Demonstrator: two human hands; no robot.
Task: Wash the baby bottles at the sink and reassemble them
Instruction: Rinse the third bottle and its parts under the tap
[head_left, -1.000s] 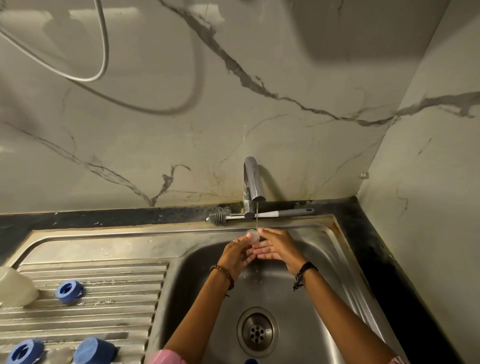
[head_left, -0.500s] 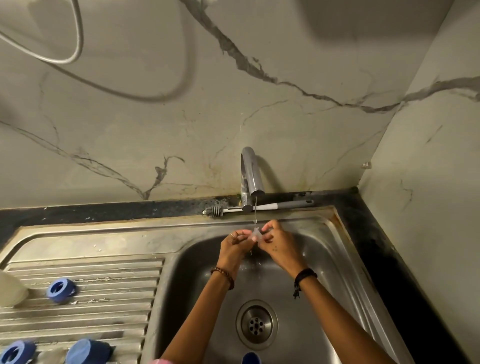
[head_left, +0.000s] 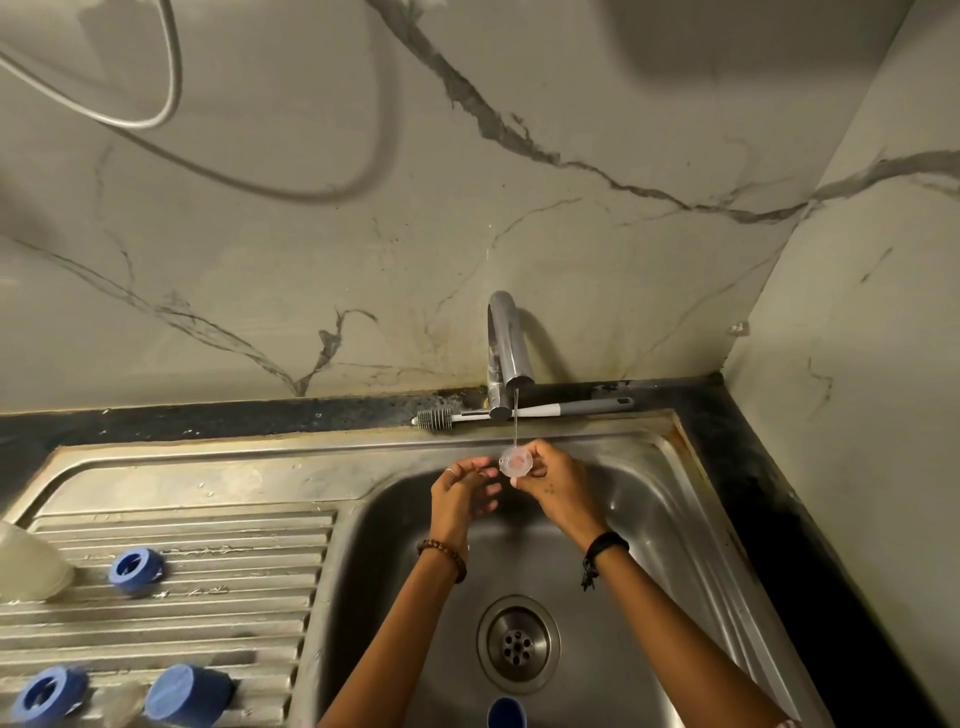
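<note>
Steel sink (head_left: 691, 499) w/ thin tap stream: right hand (head_left: 556, 480) pinches clear teat (head_left: 514, 462) under it, left hand (head_left: 462, 493) loose, empty; blue rings (head_left: 136, 571) wait on drainboard's left edge, so mid-rinse, reassembly not begun.

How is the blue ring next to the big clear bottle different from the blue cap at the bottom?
The blue ring shows an open hole in its middle; the blue cap shows a closed, rounded end. The ring looks shorter, the cap taller and bulkier. The ring lies nearer the clear bottle, the cap nearer the bottom edge. Both are blue and rest on the ribbed drainboard.
</note>
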